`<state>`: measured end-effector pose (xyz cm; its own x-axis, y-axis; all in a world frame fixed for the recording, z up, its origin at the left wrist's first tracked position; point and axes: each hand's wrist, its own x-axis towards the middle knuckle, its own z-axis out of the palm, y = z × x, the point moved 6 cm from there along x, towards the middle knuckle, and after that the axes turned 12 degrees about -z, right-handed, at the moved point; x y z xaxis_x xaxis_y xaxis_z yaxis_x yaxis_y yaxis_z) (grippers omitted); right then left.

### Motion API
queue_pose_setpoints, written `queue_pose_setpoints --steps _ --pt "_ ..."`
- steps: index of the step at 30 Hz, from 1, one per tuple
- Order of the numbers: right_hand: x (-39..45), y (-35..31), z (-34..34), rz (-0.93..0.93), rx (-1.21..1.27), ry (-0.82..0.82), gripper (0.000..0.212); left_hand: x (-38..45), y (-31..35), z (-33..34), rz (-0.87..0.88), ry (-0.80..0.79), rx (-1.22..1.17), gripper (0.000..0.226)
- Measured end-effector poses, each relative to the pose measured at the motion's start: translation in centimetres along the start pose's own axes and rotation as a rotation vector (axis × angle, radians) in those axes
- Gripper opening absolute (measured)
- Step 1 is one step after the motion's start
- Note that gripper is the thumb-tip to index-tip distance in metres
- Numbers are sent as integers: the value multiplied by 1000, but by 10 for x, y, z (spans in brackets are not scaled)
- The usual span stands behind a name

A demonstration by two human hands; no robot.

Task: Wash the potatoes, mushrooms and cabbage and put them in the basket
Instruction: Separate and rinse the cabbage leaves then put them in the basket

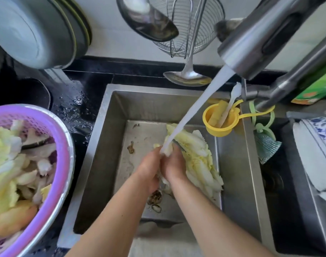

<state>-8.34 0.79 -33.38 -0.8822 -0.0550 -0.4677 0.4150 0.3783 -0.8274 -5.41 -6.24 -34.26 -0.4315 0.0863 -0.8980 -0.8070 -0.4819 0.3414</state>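
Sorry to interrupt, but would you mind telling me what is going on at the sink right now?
A person is rinsing a cabbage leaf under the running faucet, gripping it with the left hand and right hand together. More cabbage leaves lie in the sink, not yet moved. The purple basket on the left already holds washed cabbage, mushrooms and potatoes.

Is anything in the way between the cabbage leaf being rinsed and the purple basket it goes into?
Nothing visible blocks it. Both hands, left and right, hold the cabbage leaf under the water in the sink. The purple basket sits open-topped at the left, across only wet counter.
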Motion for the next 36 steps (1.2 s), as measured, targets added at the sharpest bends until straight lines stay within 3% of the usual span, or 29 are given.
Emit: queue_pose_setpoints --steps 3,6,7,10,11,15,18,21,25,28,31,33,36 --pt "-13 -7 11 -191 -222 -162 33 7 4 -2 -13 -3 -13 33" --pt "-38 -3 9 -178 2 -417 45 17 6 -23 -64 45 -161 33" --pt "-39 -1 0 -176 66 -382 47 21 5 -30 -67 62 -222 36" --pt "-30 12 -31 -122 258 21 39 20 0 -34 -37 38 -376 27" --pt "-30 14 -28 -69 319 35 33 22 -3 -33 -30 9 -394 24" --pt "-30 31 17 128 444 -164 29 13 -11 -26 -11 -115 -382 47" --pt "-25 27 10 45 211 -173 20 3 -7 -31 8 -146 -373 62" --pt "-24 15 7 -99 -126 -234 31 7 -1 -39 40 -73 -265 54" --pt "-12 9 13 -62 81 -243 29 8 5 -45 85 5 -149 40" --pt "-3 14 12 24 247 -154 20 -4 4 -46 127 -44 -73 37" --pt "-4 19 11 -10 79 6 15 -6 -6 -49 143 -91 -34 30" --pt "-11 18 15 -71 10 -9 13 -2 -9 -56 163 -32 -44 30" --pt "-18 16 14 -53 172 -87 13 0 -8 -63 158 80 -95 32"
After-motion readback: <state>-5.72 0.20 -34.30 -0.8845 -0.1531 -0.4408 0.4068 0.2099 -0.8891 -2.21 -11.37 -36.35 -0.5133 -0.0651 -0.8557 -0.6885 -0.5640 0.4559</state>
